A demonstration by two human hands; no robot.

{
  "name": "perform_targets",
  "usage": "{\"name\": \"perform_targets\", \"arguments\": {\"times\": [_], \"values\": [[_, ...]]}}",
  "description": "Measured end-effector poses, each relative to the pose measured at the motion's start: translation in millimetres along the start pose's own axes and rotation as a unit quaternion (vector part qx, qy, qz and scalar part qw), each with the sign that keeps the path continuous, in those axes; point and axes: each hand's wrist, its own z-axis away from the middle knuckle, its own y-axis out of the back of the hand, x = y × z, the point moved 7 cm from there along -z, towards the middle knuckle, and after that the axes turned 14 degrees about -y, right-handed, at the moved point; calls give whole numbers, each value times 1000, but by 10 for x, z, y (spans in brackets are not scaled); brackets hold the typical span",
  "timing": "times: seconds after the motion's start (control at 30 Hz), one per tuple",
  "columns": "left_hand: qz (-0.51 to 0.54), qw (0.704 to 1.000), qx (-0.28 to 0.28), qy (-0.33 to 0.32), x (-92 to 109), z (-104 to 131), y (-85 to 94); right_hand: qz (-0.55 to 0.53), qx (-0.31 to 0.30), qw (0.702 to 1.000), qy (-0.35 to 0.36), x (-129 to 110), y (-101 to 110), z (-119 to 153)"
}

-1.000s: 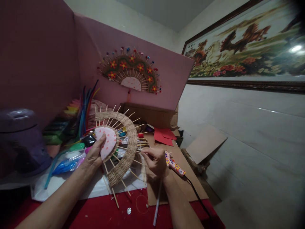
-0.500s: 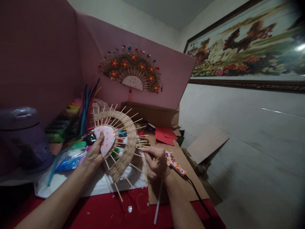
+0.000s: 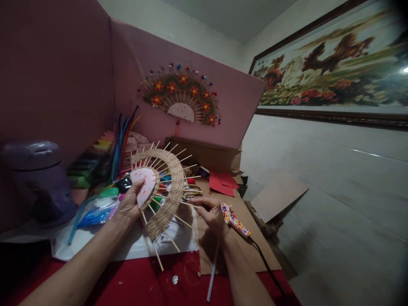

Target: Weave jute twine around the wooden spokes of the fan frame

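Note:
A half-round fan frame (image 3: 174,187) of thin wooden sticks, with a wide band of woven twine, is held up over the table. At its core is a white half-disc with pink dots (image 3: 147,182). My left hand (image 3: 130,203) grips this core, thumb on top of the dotted face and fingers behind. My right hand (image 3: 213,213) is at the frame's right side, thumb and forefinger pinched at the outer end of one stick (image 3: 190,205). The twine band lies between the two hands.
A flower-patterned glue gun (image 3: 236,220) with a black cord and red paper (image 3: 221,182) lie on cardboard (image 3: 255,246) at the right. A clear stick (image 3: 213,272) is near the front. Bags of coloured material (image 3: 95,216) and a purple container (image 3: 40,182) stand left. A finished fan (image 3: 181,95) hangs behind.
The view has shifted slightly, so the background sits a little further right. My right hand's fingers have moved slightly lower along the frame's right edge. My left hand keeps its grip.

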Motion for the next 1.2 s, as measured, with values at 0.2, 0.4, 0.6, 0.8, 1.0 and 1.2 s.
{"name": "perform_targets", "arguments": {"times": [0.2,0.4,0.6,0.8,1.0,1.2], "values": [[3,1000,12,-10,3,18,23,-24,-17,1000,-4,-5,-42,12],[26,999,32,13,-44,61,7,-21,-41,999,-5,13,-116,9],[23,999,11,20,-72,59,-7,-14,-54,998,-3,51,-158,1],[24,999,27,15,-66,69,-5,-24,-64,998,-7,106,-195,4],[5,1000,-7,-9,-48,24,14,-7,-39,999,9,40,-174,20],[-2,1000,20,-3,-11,-6,34,-1,-70,997,-10,-8,-150,37]]}}
